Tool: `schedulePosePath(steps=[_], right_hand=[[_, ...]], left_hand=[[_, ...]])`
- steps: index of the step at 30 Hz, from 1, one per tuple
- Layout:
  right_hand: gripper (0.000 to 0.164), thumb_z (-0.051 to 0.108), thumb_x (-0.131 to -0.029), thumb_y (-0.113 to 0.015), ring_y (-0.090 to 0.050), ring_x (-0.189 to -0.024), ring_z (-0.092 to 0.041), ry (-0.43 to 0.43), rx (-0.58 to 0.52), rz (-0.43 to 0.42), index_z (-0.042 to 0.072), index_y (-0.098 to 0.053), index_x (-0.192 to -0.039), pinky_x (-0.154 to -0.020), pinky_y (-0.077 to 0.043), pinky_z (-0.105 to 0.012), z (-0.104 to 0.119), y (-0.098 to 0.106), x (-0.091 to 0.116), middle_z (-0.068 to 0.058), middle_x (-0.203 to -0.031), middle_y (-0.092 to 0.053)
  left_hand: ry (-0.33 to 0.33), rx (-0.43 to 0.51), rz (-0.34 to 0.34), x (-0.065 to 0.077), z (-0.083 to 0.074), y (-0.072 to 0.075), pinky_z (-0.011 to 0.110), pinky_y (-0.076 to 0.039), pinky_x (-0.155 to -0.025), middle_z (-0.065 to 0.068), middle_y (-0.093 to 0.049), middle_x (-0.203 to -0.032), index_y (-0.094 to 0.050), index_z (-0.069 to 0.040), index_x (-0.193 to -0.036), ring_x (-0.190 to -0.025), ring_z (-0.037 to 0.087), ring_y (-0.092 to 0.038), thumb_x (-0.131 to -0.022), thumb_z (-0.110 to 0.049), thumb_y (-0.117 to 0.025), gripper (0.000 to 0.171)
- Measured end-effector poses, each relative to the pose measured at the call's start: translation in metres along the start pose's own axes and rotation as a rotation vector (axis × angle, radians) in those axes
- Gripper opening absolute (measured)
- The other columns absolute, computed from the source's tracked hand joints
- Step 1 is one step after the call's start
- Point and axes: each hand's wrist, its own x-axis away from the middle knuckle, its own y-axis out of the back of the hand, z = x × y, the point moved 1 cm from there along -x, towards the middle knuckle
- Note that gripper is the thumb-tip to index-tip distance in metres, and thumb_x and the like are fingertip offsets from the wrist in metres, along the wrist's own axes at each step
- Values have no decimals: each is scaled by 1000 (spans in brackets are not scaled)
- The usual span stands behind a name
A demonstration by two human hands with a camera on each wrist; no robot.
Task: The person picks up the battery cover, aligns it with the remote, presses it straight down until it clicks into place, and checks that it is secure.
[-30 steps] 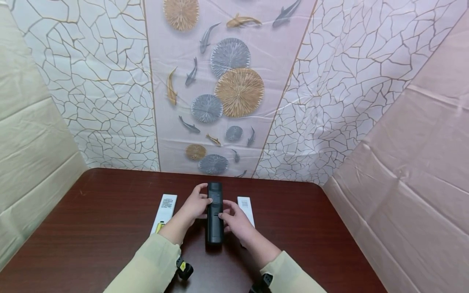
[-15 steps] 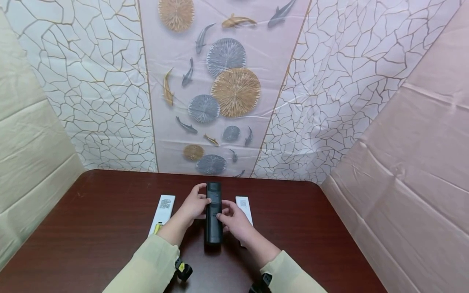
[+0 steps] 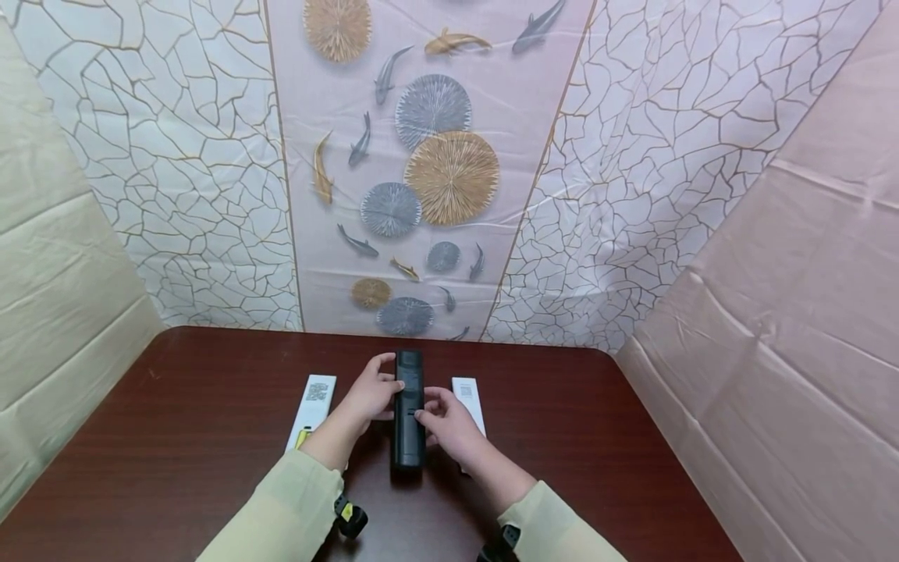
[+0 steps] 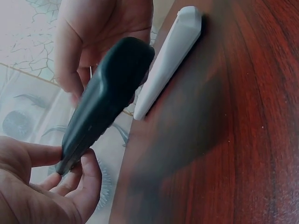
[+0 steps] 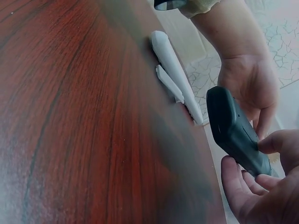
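Note:
A black remote control (image 3: pixel 409 441) is held back side up above the table, with its shadow beneath in the wrist views. My left hand (image 3: pixel 371 394) pinches its far left part, thumb on the back and fingers underneath. From the right, my right hand (image 3: pixel 453 425) grips it lower down, its thumb on the small latch mark of the back cover. In the left wrist view, the remote's button side faces down and is mostly hidden. Both hands also appear around the remote in the right wrist view, the right hand (image 5: pixel 261 191) nearest the camera.
Left on the brown table (image 3: pixel 175 437) lies a white remote (image 3: pixel 312 398), a yellow battery (image 3: pixel 303 437) showing by my forearm. A slim white piece (image 5: pixel 169 84) lies beside it. Another white remote (image 3: pixel 469 400) lies right, partly behind my right hand. Patterned cloth (image 3: pixel 449 172) hangs behind.

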Motion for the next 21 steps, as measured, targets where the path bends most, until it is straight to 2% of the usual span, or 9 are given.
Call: schedulePosePath(steps=[5,10,21], right_hand=[[43,14,-98,-59,-65,-78,-23,-18,-15,-17,1,-49,-138,-67,-59,-41,-2,5,2,-13,-105,-62],[39,12,-97,-59,-61,-71,-21,3,21,-39,-2,-52,-133,-60,-57,-34,-5,15,6,-12,-102,-62],[34,10,-94,-62,-58,-61,-18,29,90,-64,-3,-56,-125,-54,-54,-34,-13,30,26,-10,-96,-58]], left_hand=[[-1,6,-5,-3,4,0,42,-57,-69,22,-53,-133,-29,-17,-153,-104,33,-63,-101,-9,-53,57],[-13,-9,-2,-10,12,-2,42,-58,-67,22,-54,-131,-31,-16,-152,-106,33,-62,-101,-9,-54,57],[44,-21,-6,-17,20,0,39,-57,-64,22,-53,-128,-29,-15,-153,-101,31,-61,-99,-6,-55,60]])
